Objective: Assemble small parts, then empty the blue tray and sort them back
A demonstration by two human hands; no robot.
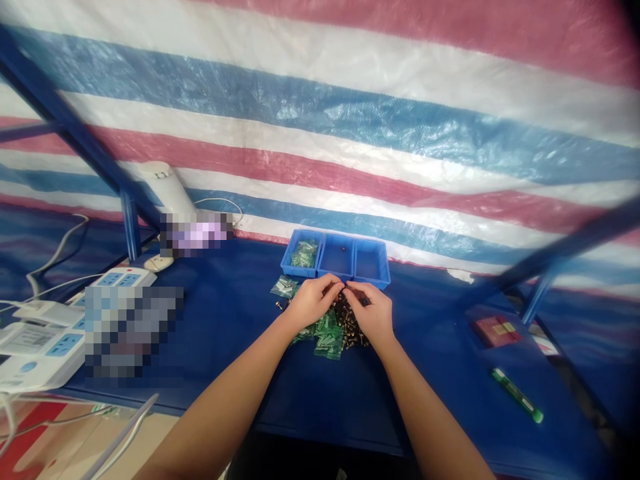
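My left hand (314, 300) and my right hand (373, 308) meet fingertip to fingertip just in front of the blue bins. Both are closed in a pinch; whatever lies between the fingertips is too small to name. Beneath them is a pile of brass-coloured and dark screws (354, 331). Small green-tinted bags (329, 339) lie beside the pile, below my left hand. Another small bag (285, 287) rests left of my left hand. Of three joined blue bins, the left one (284, 259) holds similar bags, the middle one (336, 257) has one tiny dark piece, and the right one (371, 260) shows nothing inside.
Power strips (65, 343) with cables and a blurred-out object lie at the left. A white cylinder (170, 190) stands behind. At the right are a red box (496, 331) and a green tube (517, 395). Blue frame bars slant along both sides; a striped sheet hangs behind.
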